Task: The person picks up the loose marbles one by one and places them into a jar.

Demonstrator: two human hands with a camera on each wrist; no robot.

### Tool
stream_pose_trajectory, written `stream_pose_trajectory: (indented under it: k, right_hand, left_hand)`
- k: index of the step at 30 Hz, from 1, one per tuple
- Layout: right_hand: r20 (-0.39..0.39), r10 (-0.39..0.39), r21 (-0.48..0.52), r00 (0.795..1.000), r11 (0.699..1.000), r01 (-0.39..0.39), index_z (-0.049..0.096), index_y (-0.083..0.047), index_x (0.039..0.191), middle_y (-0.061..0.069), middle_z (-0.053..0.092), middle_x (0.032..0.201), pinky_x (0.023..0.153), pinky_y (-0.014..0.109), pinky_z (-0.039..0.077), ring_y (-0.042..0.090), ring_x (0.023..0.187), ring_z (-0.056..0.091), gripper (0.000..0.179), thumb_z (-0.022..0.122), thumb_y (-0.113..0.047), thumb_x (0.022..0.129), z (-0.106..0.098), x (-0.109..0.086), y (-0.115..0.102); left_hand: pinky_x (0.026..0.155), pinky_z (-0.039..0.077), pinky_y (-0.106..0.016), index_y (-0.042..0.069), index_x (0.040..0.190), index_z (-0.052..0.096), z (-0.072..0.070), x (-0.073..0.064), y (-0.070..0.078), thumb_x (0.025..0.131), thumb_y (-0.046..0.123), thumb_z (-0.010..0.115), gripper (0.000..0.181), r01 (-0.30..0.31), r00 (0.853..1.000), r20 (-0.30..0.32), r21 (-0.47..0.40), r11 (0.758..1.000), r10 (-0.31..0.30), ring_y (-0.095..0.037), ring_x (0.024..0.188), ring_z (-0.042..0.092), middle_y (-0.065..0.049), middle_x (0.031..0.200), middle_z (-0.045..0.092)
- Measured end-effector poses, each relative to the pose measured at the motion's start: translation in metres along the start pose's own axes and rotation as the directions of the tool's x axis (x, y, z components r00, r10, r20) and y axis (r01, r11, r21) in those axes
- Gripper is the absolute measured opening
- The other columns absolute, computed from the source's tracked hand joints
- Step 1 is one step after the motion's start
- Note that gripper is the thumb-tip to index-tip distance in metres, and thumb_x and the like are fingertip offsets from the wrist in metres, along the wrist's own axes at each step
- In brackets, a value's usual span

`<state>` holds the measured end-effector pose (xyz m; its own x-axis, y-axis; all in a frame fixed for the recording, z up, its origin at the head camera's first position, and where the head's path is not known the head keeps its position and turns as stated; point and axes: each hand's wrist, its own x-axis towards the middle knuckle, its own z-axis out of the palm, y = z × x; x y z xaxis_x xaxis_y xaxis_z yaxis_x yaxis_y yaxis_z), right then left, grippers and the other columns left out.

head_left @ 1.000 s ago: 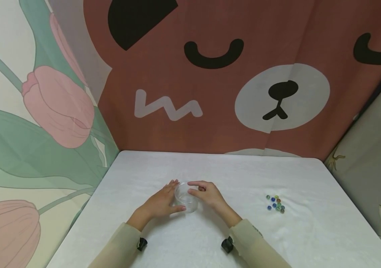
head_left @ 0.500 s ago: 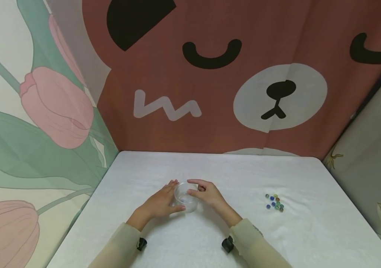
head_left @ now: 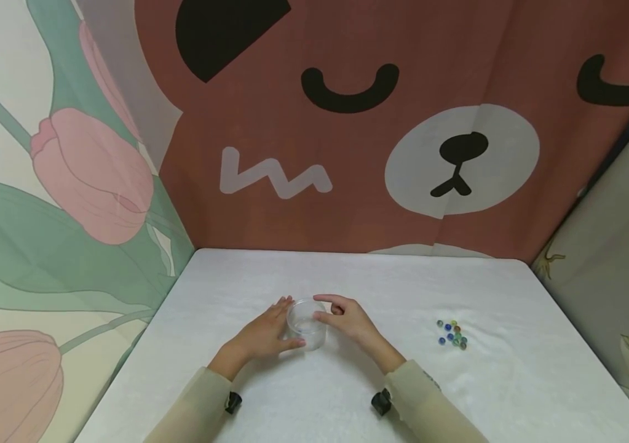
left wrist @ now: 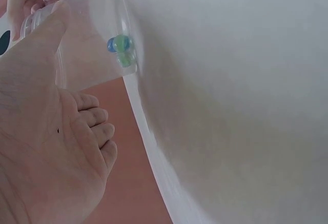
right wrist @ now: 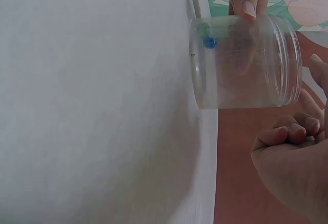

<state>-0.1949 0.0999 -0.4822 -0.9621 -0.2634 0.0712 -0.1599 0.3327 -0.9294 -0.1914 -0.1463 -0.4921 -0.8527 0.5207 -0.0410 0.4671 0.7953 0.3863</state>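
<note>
A clear plastic jar [head_left: 310, 338] stands upright on the table, its threaded mouth uncovered. Blue and green marbles [left wrist: 121, 43] lie at its bottom, and the right wrist view shows a blue marble [right wrist: 209, 42] through the wall. My left hand [head_left: 261, 335] holds the jar from the left, thumb on the near side and fingers round the far side. Beside the rim on the right is my right hand [head_left: 352, 317], thumb and index finger spread apart, the other fingers curled in. Nothing shows between its fingertips.
Several loose glass marbles [head_left: 452, 335] lie in a cluster to the right on the white tablecloth [head_left: 524, 369]. A brown curtain with a bear print [head_left: 358, 184] hangs behind the table, and a floral curtain [head_left: 93, 178] borders its left side.
My right hand has drawn slightly to the right, its thumb now nearer the jar's right rim. The left hand and the jar have stayed in place.
</note>
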Motion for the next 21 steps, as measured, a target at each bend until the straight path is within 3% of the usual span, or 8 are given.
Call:
stream_pose_trajectory:
  k: [21]
  right_hand:
    - [0.001,0.065,-0.036,0.998,0.997,-0.065,0.07,-0.018,0.129,-0.003,0.039,0.068,0.054,0.022,0.032,0.01,0.063,0.035,0.042,0.079,-0.028,0.09,-0.036,-0.024,0.014]
  left_hand:
    - [0.125,0.024,-0.047,0.005,0.16,0.026,-0.001,-0.002,0.0,0.088,0.072,0.06,0.104,-0.003,1.0,-0.007,0.012,1.0,0.003,-0.027,0.155,0.018,-0.011,0.167,0.023]
